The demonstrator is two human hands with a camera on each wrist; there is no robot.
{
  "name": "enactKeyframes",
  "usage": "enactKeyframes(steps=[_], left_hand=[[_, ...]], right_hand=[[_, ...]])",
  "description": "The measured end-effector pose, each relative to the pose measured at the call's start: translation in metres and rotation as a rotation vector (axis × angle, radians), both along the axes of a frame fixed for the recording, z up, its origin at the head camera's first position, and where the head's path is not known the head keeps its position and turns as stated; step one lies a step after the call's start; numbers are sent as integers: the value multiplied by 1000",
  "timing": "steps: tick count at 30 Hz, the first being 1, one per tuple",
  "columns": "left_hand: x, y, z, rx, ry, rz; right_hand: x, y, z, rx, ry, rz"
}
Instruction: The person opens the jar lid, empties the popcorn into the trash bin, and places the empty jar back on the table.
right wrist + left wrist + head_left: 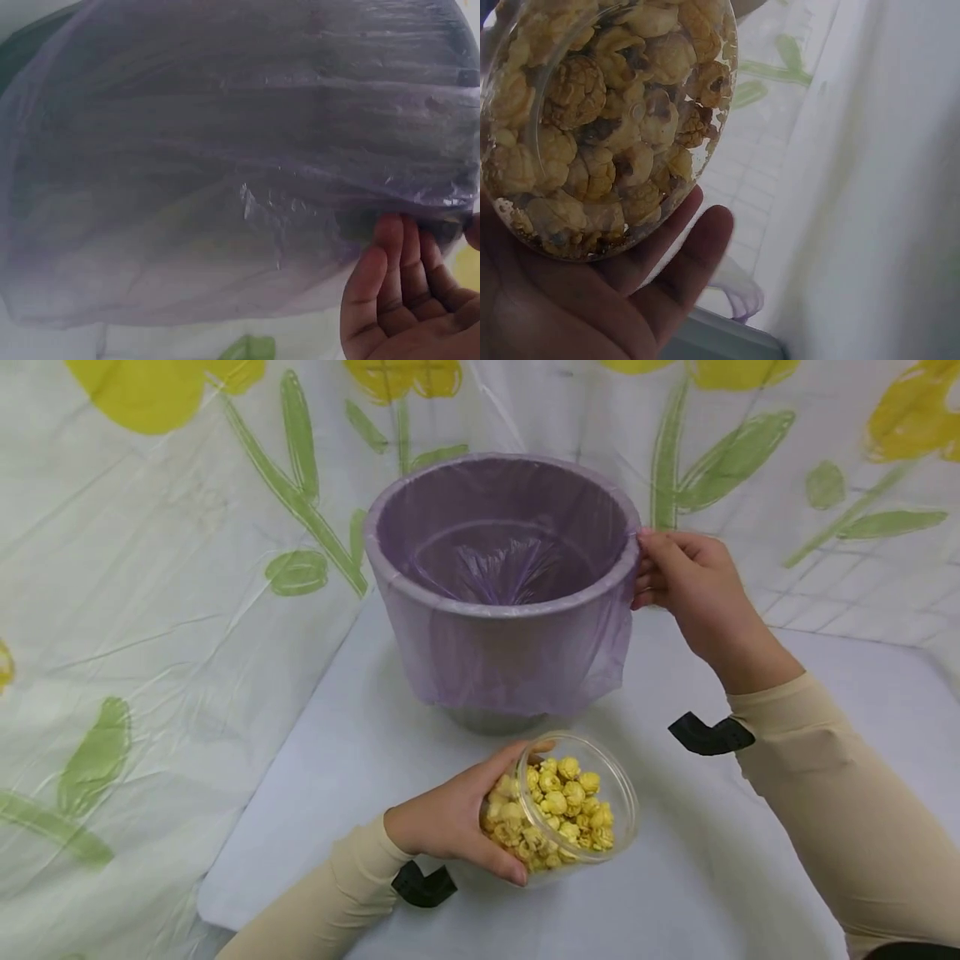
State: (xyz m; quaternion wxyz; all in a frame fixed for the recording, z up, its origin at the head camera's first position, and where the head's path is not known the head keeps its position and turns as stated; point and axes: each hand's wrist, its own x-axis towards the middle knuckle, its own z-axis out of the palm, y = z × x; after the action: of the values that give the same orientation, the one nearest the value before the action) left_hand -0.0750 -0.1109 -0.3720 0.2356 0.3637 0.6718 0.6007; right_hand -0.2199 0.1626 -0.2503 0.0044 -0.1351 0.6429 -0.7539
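My left hand (457, 822) holds a clear plastic jar (633, 827) by its side, thumb and fingers curled round it. Yellow popcorn (573, 793) partly fills the jar, which has no lid and tilts to the right. In the left wrist view, the popcorn (630, 135) shows through the jar's clear wall. A grey trash bin (491, 721) stands behind the jar, lined with a translucent purple trash bag (502, 660) folded over its rim. At the bin's right side my right hand (697, 581) pinches the bag-covered rim; in the right wrist view its fingers (409, 262) lie against the bag.
The bin stands on a white table (315, 768). Behind and to the left hangs a white plastic sheet (172, 552) printted with yellow flowers and green leaves. Black curved pieces (711, 733) stick out at both wrists.
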Motion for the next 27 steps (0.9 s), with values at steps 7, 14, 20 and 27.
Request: enactKeyframes(steps=[7,14,20,27], left_hand=[[4,-13,17,-9,60,75],[8,-39,51,73,153,127],[11,-67,87,212,232,244],[0,-98,132,487,235,374]], right_hand=[[-2,-9,4,40,27,-70],[-3,-15,4,-72,-49,-16],[-4,-18,3,-104,-78,-16],[-7,-27,1,-117,-107,-57]])
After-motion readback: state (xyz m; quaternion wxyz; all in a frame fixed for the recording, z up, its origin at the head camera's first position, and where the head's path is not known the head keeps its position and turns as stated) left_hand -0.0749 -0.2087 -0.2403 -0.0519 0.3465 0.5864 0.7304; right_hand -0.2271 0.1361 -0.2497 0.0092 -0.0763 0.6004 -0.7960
